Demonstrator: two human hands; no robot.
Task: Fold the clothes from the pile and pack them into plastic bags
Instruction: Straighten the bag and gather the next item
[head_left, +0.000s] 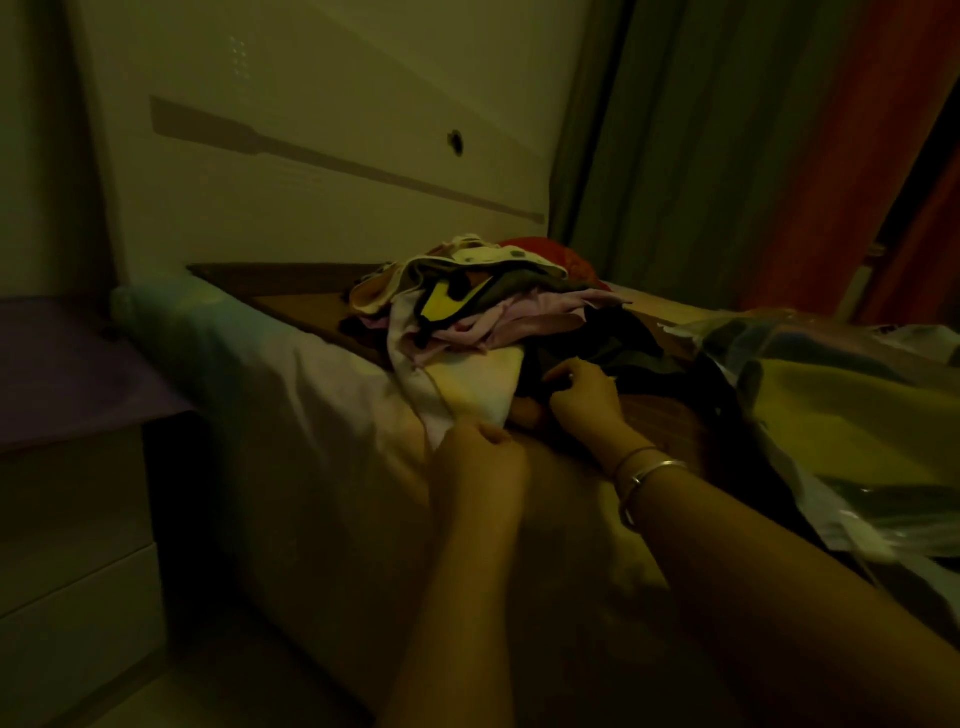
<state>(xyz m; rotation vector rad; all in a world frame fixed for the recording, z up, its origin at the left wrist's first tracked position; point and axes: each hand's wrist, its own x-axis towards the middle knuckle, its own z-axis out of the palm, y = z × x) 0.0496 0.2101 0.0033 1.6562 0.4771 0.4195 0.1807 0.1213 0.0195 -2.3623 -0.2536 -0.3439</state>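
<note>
Dim bedroom, bed (322, 395) edge. Clothes pile (483, 306) lies just beyond both hands; right hand (584, 397) nearer, pinching a dark garment (618, 343). Left hand (475, 457) grips pale cloth (467, 384).

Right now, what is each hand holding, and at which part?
The left hand pinches the near edge of the pale cloth. The right hand grips an edge of the dark garment. Which part that is cannot be told.

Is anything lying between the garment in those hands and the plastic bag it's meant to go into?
Nothing visible does. The left hand pinches the white garment, the right hand grips a dark garment, and the plastic bag lies right beside them on the bed.
</note>
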